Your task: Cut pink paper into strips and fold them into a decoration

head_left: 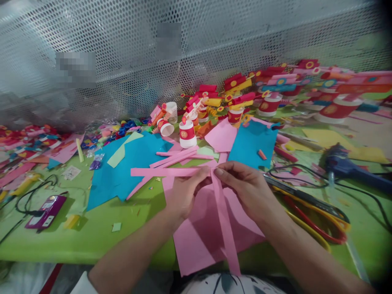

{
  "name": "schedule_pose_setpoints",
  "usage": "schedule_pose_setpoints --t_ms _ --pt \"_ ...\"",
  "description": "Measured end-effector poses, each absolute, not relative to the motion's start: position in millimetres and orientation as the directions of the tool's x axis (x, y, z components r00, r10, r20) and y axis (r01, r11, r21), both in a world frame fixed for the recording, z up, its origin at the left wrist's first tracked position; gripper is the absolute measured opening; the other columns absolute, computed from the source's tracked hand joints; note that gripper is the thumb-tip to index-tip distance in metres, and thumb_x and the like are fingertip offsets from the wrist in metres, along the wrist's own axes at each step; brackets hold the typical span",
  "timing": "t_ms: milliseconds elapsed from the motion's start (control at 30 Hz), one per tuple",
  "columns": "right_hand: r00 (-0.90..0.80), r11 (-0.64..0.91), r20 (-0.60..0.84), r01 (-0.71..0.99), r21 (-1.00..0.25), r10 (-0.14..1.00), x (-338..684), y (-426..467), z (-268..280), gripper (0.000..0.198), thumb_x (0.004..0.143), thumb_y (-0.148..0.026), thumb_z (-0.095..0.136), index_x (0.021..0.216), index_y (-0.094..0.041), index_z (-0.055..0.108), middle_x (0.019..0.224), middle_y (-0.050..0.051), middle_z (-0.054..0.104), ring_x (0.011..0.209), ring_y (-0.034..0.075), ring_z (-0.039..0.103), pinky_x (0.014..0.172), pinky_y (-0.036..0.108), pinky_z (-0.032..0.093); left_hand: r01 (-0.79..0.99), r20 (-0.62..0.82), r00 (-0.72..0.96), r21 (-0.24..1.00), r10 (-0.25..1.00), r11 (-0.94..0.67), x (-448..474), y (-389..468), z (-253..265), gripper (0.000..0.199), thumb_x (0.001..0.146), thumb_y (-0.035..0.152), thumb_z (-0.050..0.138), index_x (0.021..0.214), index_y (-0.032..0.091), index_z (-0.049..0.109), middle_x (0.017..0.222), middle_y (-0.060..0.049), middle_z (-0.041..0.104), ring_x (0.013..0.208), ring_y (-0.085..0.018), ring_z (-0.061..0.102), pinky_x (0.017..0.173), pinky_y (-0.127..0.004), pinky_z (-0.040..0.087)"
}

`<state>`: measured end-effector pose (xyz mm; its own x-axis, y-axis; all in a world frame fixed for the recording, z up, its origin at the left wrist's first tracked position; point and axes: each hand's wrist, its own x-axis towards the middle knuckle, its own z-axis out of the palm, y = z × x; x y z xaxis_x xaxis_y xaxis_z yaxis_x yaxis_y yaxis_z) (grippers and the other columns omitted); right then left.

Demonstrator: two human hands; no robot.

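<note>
Both my hands meet over a sheet of pink paper (199,237) near the table's front edge. Between thumb and fingers my left hand (186,190) pinches a pink paper strip (153,172) that points out to the left. My right hand (240,183) is closed on a second pink paper strip (225,224), which hangs down toward me. The ends of the two strips come together at my fingertips, one across the other. Whether they are joined there I cannot tell. Several loose pink strips (174,158) lie just beyond my left hand, on blue paper (119,163).
Right of me lie scissors (318,222), a black-and-yellow cutter (306,200) and a blue glue gun (346,163) with its cord. A purple device (45,212) with a cable sits left. White cups with red bands (188,134) line the back before a perforated metal screen (128,53).
</note>
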<state>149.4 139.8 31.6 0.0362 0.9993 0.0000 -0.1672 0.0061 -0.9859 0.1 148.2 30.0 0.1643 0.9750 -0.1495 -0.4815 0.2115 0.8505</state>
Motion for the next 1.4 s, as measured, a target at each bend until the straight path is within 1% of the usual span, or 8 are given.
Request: schedule_pose_setpoints --t_ms 200,467,667,867,1000,1133,1267,1400 --pt "0.004 -0.012 -0.012 -0.177 -0.984 1.000 148.3 141.0 33.3 0.028 0.076 -0.049 0.084 0.080 -0.023 0.077 0.079 0.002 0.072 0.077 0.018 0.064 0.073 0.030 0.053 -0.175 -0.109 0.057 0.978 0.992 0.118 -4.9 149.0 27.1 0.028 0.078 0.044 0.083 0.085 0.017 0.079 0.081 -0.006 0.075 0.079 -0.020 0.069 0.081 -0.035 0.056" --pt "-0.086 -0.042 -0.027 -0.176 -0.983 0.996 148.0 141.3 32.8 0.032 0.082 -0.055 0.077 0.087 -0.023 0.079 0.080 0.002 0.069 0.072 0.015 0.060 0.067 0.029 0.054 -0.408 -0.102 0.104 0.903 0.989 0.136 -1.0 152.1 25.4 0.027 0.082 0.043 0.080 0.093 0.018 0.078 0.089 -0.006 0.077 0.085 -0.020 0.072 0.082 -0.034 0.055" --pt "-0.084 0.012 0.012 0.002 -1.000 0.996 145.8 139.6 37.9 0.040 0.076 -0.061 0.079 0.083 -0.021 0.075 0.079 0.003 0.070 0.069 0.016 0.057 0.063 0.030 0.048 -0.191 -0.041 0.001 0.981 0.999 0.040 -5.1 151.7 19.4 0.031 0.086 0.049 0.074 0.087 0.018 0.075 0.081 -0.003 0.073 0.084 -0.018 0.068 0.079 -0.030 0.053" --pt "-0.053 0.029 0.027 0.026 -0.999 0.998 146.8 140.2 35.5 0.040 0.078 -0.060 0.078 0.083 -0.021 0.071 0.076 0.002 0.066 0.068 0.015 0.055 0.061 0.030 0.045 -0.063 0.004 0.023 0.998 1.000 -0.002 -5.4 148.1 22.4 0.032 0.089 0.049 0.071 0.081 0.019 0.075 0.074 -0.002 0.068 0.075 -0.016 0.062 0.073 -0.028 0.049" --pt "-0.040 0.033 0.031 0.042 -0.999 0.999 147.5 139.2 38.1 0.036 0.083 -0.057 0.074 0.075 -0.022 0.071 0.067 -0.001 0.058 0.064 0.014 0.050 0.059 0.029 0.042 -0.128 -0.004 0.043 0.992 0.999 0.010 -2.7 146.8 24.6 0.031 0.087 0.046 0.074 0.075 0.018 0.073 0.068 0.000 0.062 0.067 -0.013 0.054 0.066 -0.027 0.044" --pt "-0.044 0.025 0.025 -0.008 -1.000 0.999 148.2 137.5 39.3 0.032 0.081 -0.054 0.076 0.071 -0.025 0.071 0.067 -0.001 0.057 0.067 0.015 0.048 0.062 0.030 0.041 -0.344 -0.101 0.079 0.931 0.992 0.122 0.0 148.2 22.5 0.029 0.083 0.043 0.079 0.070 0.017 0.071 0.065 0.001 0.060 0.065 -0.012 0.054 0.067 -0.027 0.044" --pt "-0.011 0.013 0.013 -0.068 -0.998 1.000 149.5 137.7 37.2 0.029 0.078 -0.052 0.079 0.068 -0.026 0.072 0.067 0.000 0.056 0.067 0.016 0.047 0.064 0.031 0.041 -0.470 -0.158 0.139 0.858 0.978 0.205 0.8 149.3 25.7 0.024 0.082 0.041 0.078 0.081 0.017 0.077 0.075 -0.003 0.071 0.072 -0.017 0.064 0.072 -0.031 0.051" --pt "-0.016 0.006 0.007 -0.076 -0.997 1.000 150.4 137.3 36.5 0.029 0.077 -0.053 0.080 0.070 -0.026 0.073 0.070 0.001 0.058 0.070 0.017 0.048 0.065 0.032 0.043 -0.451 -0.082 0.172 0.879 0.982 0.152 1.0 148.1 28.6 0.018 0.078 0.032 0.084 0.090 0.018 0.079 0.085 -0.004 0.077 0.081 -0.020 0.071 0.079 -0.034 0.055"
